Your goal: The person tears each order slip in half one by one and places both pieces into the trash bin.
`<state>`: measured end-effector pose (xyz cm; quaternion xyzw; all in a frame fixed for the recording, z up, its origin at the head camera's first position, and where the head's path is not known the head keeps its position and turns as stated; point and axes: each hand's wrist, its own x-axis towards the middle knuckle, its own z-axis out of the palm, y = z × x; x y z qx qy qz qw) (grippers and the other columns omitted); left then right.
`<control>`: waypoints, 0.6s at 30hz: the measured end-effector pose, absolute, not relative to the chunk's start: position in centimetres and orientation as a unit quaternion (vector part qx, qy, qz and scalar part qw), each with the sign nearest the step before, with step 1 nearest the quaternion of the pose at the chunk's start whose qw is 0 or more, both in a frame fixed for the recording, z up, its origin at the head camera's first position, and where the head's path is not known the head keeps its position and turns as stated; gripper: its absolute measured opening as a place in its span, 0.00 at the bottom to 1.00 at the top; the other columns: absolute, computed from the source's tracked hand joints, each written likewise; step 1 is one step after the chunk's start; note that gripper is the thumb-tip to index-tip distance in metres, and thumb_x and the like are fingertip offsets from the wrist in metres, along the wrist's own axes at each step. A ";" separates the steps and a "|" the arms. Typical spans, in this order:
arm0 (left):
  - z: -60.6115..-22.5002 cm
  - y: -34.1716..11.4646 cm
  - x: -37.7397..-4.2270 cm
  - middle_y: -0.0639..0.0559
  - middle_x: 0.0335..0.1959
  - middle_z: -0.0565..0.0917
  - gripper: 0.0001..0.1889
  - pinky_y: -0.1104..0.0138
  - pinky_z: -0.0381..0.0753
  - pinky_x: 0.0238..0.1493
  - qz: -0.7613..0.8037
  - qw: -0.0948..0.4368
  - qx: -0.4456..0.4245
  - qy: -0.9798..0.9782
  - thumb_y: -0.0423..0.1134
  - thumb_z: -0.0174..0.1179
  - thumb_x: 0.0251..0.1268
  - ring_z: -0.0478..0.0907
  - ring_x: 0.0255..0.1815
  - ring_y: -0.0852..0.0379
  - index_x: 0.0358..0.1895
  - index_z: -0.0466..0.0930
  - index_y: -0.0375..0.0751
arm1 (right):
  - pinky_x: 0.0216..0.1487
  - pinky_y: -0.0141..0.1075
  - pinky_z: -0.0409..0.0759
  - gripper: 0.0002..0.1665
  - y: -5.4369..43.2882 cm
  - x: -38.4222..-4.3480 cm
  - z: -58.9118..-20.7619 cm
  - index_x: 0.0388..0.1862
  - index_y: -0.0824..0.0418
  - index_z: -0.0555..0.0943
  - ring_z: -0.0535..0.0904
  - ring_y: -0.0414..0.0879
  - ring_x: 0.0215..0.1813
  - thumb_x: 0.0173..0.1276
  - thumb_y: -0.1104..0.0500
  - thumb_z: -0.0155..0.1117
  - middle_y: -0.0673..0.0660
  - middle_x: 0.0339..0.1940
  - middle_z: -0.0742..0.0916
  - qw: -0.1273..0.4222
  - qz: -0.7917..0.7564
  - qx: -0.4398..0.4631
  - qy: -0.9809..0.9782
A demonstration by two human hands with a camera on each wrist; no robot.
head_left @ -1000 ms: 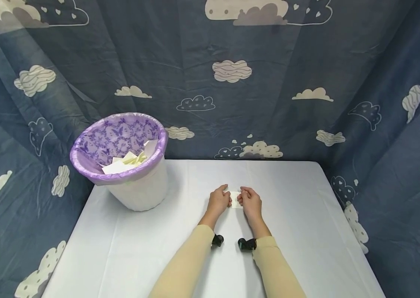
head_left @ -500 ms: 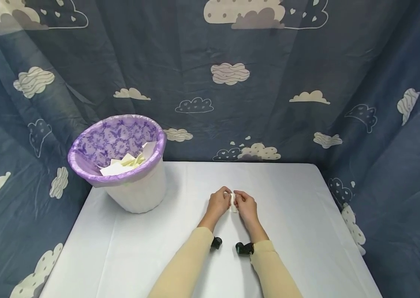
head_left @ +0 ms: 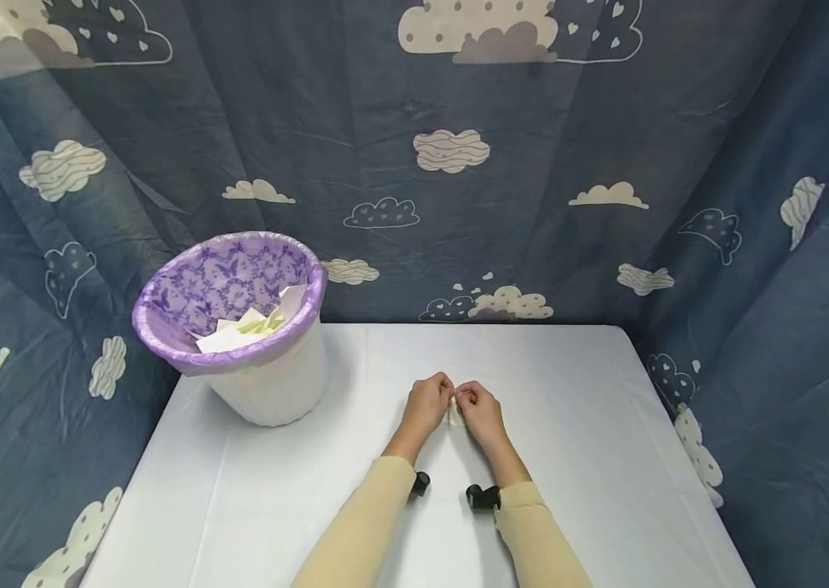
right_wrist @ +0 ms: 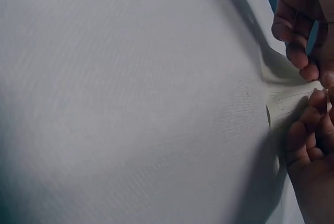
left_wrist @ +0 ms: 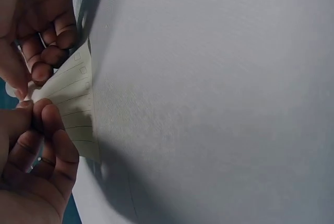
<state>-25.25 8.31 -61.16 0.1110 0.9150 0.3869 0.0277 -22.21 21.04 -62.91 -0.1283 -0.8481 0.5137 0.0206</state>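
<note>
A small pale yellow note sheet (left_wrist: 75, 114) with printed lines and little square boxes is bunched to a point at its far edge and fans out toward the person. My left hand (head_left: 427, 405) pinches the gathered edge with thumb and fingers. Right beside it, my right hand (head_left: 479, 413) pinches the same edge, its fingertips almost meeting the left ones. In the right wrist view part of the note sheet (right_wrist: 284, 104) is visible, the rest covered by fingers. In the head view it shows only as a small pale patch between the hands.
A white wastebasket (head_left: 270, 392) with a purple patterned liner (head_left: 233, 273) stands at the table's back left, holding several paper pieces (head_left: 226, 337). A white cloth covers the table (head_left: 568, 457). A dark blue cloud-print curtain (head_left: 355, 98) surrounds the back and sides.
A second ago the note sheet lay flatter between spread hands. The hands have drawn together, slightly nearer the person, and the sheet's far edge is gathered. The wastebasket stays in place.
</note>
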 end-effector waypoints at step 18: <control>-57.6 6.1 -23.7 0.54 0.29 0.84 0.06 0.75 0.73 0.27 0.460 0.012 0.124 0.879 0.39 0.63 0.78 0.73 0.27 0.66 0.40 0.85 0.44 | 0.29 0.29 0.70 0.09 19.9 -21.1 -58.9 0.40 0.63 0.81 0.74 0.42 0.29 0.81 0.59 0.59 0.54 0.29 0.85 0.042 0.508 -0.084 -0.856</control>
